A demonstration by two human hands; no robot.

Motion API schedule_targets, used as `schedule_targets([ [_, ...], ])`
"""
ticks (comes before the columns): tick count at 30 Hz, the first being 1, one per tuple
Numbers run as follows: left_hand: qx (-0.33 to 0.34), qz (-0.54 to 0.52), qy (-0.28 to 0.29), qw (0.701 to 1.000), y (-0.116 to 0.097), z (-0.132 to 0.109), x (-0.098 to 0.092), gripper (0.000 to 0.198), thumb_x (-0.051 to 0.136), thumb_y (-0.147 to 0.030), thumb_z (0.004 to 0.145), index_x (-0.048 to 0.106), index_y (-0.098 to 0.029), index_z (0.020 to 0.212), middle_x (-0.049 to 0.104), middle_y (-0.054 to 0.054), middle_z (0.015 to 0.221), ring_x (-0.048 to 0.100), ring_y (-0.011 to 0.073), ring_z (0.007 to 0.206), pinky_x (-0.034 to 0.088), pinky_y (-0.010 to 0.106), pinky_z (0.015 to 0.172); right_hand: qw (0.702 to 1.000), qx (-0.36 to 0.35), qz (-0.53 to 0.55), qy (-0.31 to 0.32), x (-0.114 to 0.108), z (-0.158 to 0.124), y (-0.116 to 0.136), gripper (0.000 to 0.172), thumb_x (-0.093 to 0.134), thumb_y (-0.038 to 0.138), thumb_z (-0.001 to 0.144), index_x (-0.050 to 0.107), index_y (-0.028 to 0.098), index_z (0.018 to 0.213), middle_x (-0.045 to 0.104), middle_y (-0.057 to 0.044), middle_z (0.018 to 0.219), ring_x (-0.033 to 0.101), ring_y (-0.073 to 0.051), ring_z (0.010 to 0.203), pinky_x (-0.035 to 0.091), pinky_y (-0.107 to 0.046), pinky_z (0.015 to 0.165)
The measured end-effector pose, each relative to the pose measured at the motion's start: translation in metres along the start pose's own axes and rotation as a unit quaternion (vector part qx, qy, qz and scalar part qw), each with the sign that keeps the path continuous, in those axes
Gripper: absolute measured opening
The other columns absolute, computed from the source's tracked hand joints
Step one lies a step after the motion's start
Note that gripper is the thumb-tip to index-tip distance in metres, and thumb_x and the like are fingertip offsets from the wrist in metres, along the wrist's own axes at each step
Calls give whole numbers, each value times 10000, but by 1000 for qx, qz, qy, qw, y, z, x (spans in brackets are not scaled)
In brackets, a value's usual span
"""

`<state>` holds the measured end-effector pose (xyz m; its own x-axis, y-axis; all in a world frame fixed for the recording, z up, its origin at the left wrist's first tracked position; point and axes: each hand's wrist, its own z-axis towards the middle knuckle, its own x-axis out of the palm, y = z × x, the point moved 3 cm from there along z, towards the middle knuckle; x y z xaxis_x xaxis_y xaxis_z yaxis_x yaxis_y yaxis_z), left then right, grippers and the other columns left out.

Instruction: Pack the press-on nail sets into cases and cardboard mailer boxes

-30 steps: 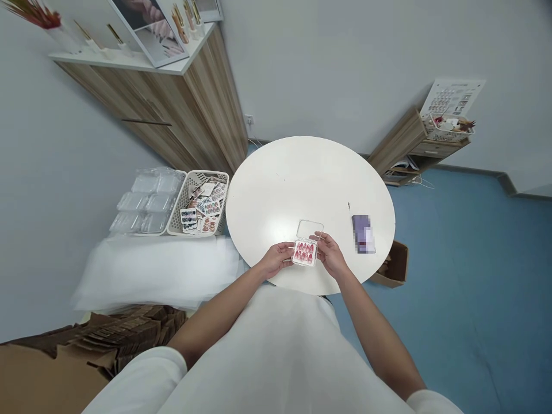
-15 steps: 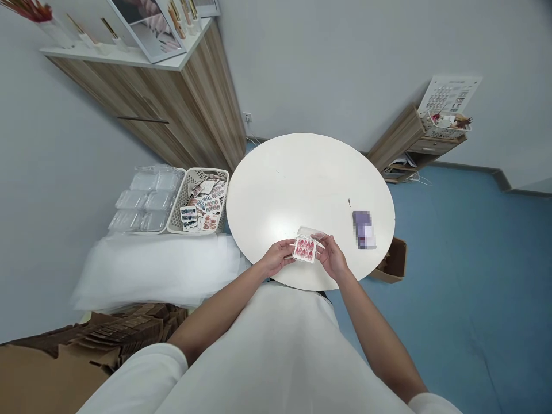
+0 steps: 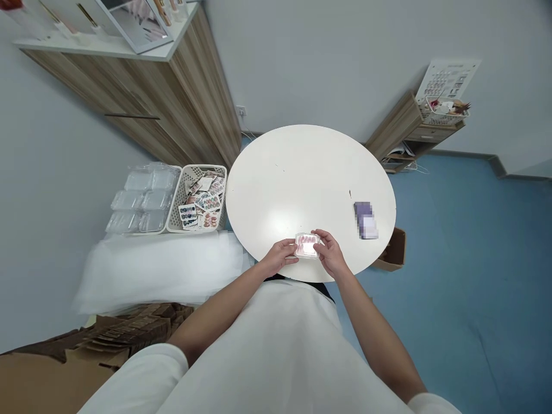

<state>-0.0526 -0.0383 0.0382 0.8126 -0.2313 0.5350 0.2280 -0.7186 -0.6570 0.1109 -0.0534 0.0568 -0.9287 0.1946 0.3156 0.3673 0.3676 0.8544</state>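
Between my hands is a small clear plastic box (image 3: 307, 246) with a card of pink and red press-on nails inside. Its lid lies down over the nails and throws back a bright glare. My left hand (image 3: 278, 257) grips the box by its left edge, fingers and thumb closed on it. On the opposite side my right hand (image 3: 330, 253) holds the right edge, with the thumb on top of the lid. The box is above the near edge of the round white table (image 3: 302, 172).
Left of the table, a white basket (image 3: 173, 221) holds several nail cards, beside stacked clear plastic boxes (image 3: 141, 200). White sheets (image 3: 164, 267) and folded cardboard (image 3: 125, 339) lie nearer me. A purple, blurred-out item (image 3: 365, 219) rests at the table's right; a cardboard box (image 3: 393, 253) stands on the floor.
The clear lid, raised before, has come down over the nails. My right thumb has moved onto the top of the box. The whole view has shifted slightly.
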Motion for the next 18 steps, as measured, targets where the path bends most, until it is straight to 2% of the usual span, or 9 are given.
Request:
schedule_targets([
  [5, -11, 117, 3, 993, 12, -2, 5, 400, 634, -438, 682, 609, -150, 959, 630, 70, 835, 596, 142, 771, 452, 298, 748, 1000, 2, 8, -19, -4, -8, -2, 481, 673, 246, 600, 512, 287, 1051, 506, -21, 1190, 544, -163, 945, 471, -297, 749],
  [8, 13, 133, -2, 991, 13, 0, 10, 415, 631, -447, 680, 606, -142, 960, 634, 68, 798, 595, 139, 753, 445, 278, 720, 1000, 22, 13, -18, -8, -14, -1, 516, 672, 295, 622, 481, 305, 1101, 531, -19, 1140, 552, -166, 946, 478, -313, 772],
  [12, 48, 155, -22, 986, 7, 4, 21, 406, 637, -431, 678, 609, -135, 955, 638, 64, 771, 590, 143, 737, 439, 274, 708, 999, 52, -6, -14, -15, -20, 2, 463, 660, 364, 646, 497, 281, 1072, 578, -23, 1026, 574, -176, 918, 488, -362, 796],
  [16, 78, 166, -38, 982, 4, 7, 37, 378, 640, -403, 681, 614, -149, 960, 647, 68, 815, 592, 150, 742, 438, 290, 724, 997, 40, -45, -43, -27, -21, 5, 472, 699, 362, 600, 521, 251, 1022, 605, -25, 942, 602, -171, 827, 504, -377, 772],
  [18, 96, 161, -71, 980, 3, 9, 43, 386, 652, -386, 674, 607, -158, 982, 651, 67, 840, 594, 157, 764, 439, 296, 738, 997, 28, -50, -55, -35, -20, 7, 477, 706, 364, 586, 523, 241, 1009, 611, -27, 920, 605, -171, 806, 513, -378, 752],
])
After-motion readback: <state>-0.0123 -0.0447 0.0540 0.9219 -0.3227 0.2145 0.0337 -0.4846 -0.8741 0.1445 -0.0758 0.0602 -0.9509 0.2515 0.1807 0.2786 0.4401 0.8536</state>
